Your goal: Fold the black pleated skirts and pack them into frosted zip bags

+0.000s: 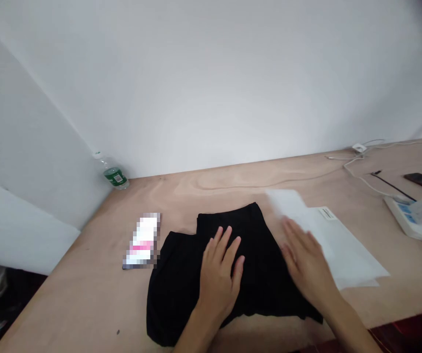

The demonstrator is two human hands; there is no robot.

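Both hands lie flat, fingers spread, gripping nothing: the left hand [220, 272] on the folded black garment [181, 289], the right hand [304, 260] at its right edge. White plastic bags [347, 250] lie just beside, on the wooden table [86, 294].

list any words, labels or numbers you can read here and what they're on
None can be read.
Green label on the water bottle: too small to read.
Small tag on the clear plastic bag: dark marks, too small.
White and pink item left of the black garment: blurred out.
White box with blue patches: illegible.
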